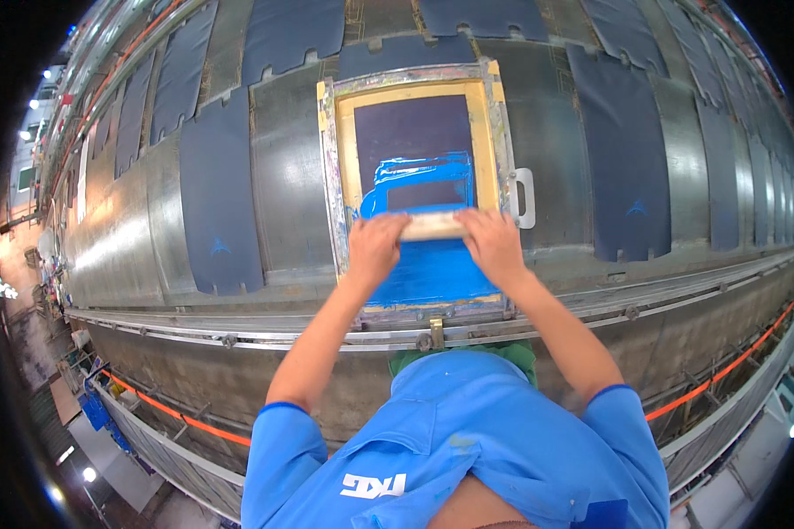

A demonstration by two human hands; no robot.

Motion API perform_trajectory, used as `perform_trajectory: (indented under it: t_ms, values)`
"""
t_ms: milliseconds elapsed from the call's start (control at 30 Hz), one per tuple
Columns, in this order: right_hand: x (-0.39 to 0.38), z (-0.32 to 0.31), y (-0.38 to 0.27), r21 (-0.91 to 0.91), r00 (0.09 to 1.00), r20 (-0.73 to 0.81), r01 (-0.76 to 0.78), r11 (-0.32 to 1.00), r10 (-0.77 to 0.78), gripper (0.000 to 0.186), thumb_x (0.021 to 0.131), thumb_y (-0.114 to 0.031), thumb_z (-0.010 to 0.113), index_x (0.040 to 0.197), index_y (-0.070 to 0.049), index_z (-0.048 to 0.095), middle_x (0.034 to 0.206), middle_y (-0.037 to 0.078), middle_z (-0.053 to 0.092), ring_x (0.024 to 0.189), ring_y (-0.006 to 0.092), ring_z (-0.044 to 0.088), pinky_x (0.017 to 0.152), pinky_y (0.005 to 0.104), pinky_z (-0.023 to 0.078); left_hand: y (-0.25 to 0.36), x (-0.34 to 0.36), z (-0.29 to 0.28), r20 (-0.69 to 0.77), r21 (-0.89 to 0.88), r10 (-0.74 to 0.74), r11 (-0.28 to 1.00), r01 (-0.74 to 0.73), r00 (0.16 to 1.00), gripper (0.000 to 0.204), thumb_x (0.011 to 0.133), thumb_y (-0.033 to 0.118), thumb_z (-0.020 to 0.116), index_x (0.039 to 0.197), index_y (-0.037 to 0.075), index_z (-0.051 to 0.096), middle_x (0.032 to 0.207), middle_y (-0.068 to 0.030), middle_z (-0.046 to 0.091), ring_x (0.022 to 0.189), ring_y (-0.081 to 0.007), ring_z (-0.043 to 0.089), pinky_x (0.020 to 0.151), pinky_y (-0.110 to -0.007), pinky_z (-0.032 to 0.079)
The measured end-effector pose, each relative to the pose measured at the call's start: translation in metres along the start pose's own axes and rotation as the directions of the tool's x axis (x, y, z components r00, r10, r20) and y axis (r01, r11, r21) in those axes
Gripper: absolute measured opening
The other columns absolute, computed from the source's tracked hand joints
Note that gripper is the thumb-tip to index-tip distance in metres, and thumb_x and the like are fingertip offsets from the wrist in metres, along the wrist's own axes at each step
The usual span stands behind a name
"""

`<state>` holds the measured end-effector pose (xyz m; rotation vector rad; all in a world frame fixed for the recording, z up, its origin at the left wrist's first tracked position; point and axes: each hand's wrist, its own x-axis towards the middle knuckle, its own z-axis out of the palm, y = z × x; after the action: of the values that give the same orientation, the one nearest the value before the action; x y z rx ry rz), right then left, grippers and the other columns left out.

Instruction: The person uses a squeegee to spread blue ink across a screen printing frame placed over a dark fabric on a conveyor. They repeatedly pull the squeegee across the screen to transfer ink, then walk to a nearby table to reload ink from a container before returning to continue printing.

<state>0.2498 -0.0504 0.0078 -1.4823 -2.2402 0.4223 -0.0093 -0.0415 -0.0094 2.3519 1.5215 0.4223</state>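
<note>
A screen printing frame (330, 167) lies on the long metal table in front of me, with bright blue ink (428, 271) spread over the lower part of its mesh. Across the mesh I hold a squeegee (432, 227) by its pale handle. My left hand (375, 247) is wrapped round the left end of it, and my right hand (492, 244) grips the right end. The squeegee's blade is hidden under the handle. Above the handle, a ring of wet ink borders a darker patch of mesh. A white handle (522, 198) sticks out from the frame's right side.
Dark blue fabric pieces lie along the table, one at the left (220, 194) and one at the right (622, 159), each with a small blue print. A metal rail (265, 339) with knobs runs along the near edge. Orange tubing (181, 416) passes lower down.
</note>
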Motion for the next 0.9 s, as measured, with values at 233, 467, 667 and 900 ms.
perform_trajectory:
  t_ms: [233,467,667,900]
  values:
    - [0.075,0.005,0.04,0.071,0.996,-0.011,-0.086,0.994,0.087,0.026,0.082,-0.009,0.069,0.107,-0.009,0.072,0.103,0.007,0.072,0.097,0.0301,0.063,0.086,0.0435,0.05,-0.019,0.094,-0.008,-0.034,0.0,0.025,1.0,-0.025,0.999,0.034,0.077,0.002,0.064,0.105,0.016,0.076,0.093,-0.0067,0.076,0.089,-0.0257,0.071,0.073,-0.043,0.045]
    - [-0.042,0.011,-0.007,0.14,0.991,0.076,-0.121,0.983,0.112,0.036,0.078,-0.007,0.072,0.113,-0.01,0.066,0.111,0.008,0.069,0.099,0.0326,0.061,0.085,0.045,0.05,0.023,-0.023,0.006,0.105,0.041,-0.017,0.999,0.013,0.994,0.041,0.076,0.001,0.065,0.113,0.016,0.072,0.11,-0.0026,0.075,0.103,-0.0205,0.07,0.081,-0.042,0.043]
    - [-0.069,-0.011,-0.021,0.248,0.995,0.099,-0.043,0.968,0.018,0.043,0.079,-0.019,0.08,0.119,-0.009,0.067,0.112,0.007,0.069,0.098,0.0294,0.062,0.085,0.0435,0.05,0.042,-0.078,0.012,-0.012,-0.002,-0.028,1.0,0.028,1.0,0.046,0.073,-0.002,0.067,0.115,0.017,0.07,0.12,0.0002,0.073,0.114,-0.0185,0.067,0.084,-0.038,0.045]
    - [0.016,0.021,0.134,0.367,0.766,-0.243,-0.494,0.788,0.594,0.028,0.09,-0.025,0.071,0.115,-0.012,0.071,0.11,0.019,0.071,0.1,0.0347,0.067,0.088,0.0415,0.051,0.058,-0.079,0.012,0.023,0.022,-0.079,0.997,0.079,0.997,0.046,0.076,-0.001,0.067,0.119,0.016,0.07,0.125,-0.0003,0.071,0.119,-0.019,0.064,0.086,-0.039,0.045]
